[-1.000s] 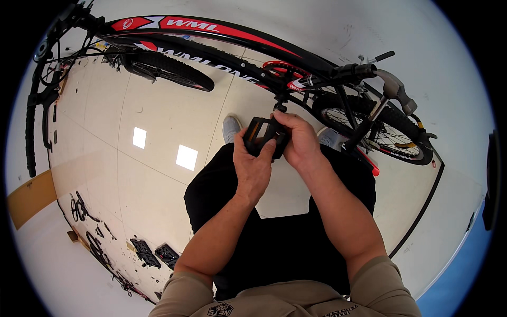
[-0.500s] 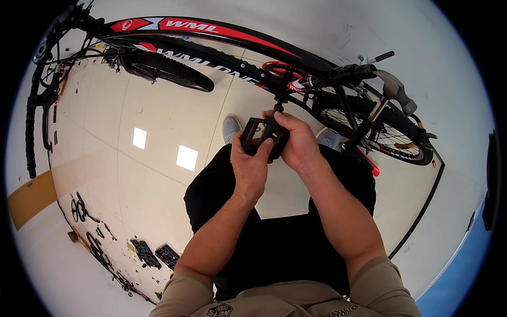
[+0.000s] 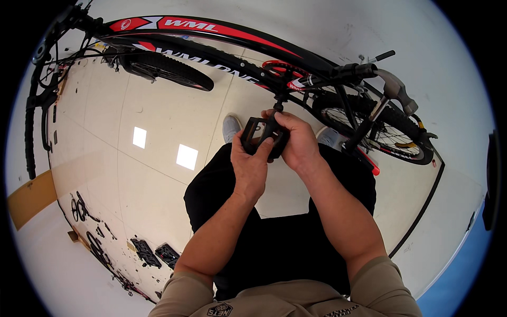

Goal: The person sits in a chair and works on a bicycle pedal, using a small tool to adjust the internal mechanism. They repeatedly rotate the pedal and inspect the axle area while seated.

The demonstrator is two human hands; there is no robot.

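Note:
A black bicycle pedal [image 3: 270, 130] sits at the end of the crank arm on the near side of a black and red bicycle [image 3: 232, 39]. My left hand [image 3: 251, 161] grips the pedal's near left side, thumb pressed on its body. From the other side, my right hand [image 3: 297, 138] closes round the pedal where it meets the crank, thumb on top. Its fingertips are partly hidden behind the pedal, and the joint between pedal and crank is largely covered.
A claw hammer [image 3: 397, 94] rests against the bicycle's rear frame, near the rear wheel [image 3: 388, 124]. The front wheel [image 3: 169, 71] is at the far left. Two black open cases [image 3: 145, 252] and scattered bicycle parts lie on the floor at lower left. My shoes [image 3: 231, 128] are under the bicycle.

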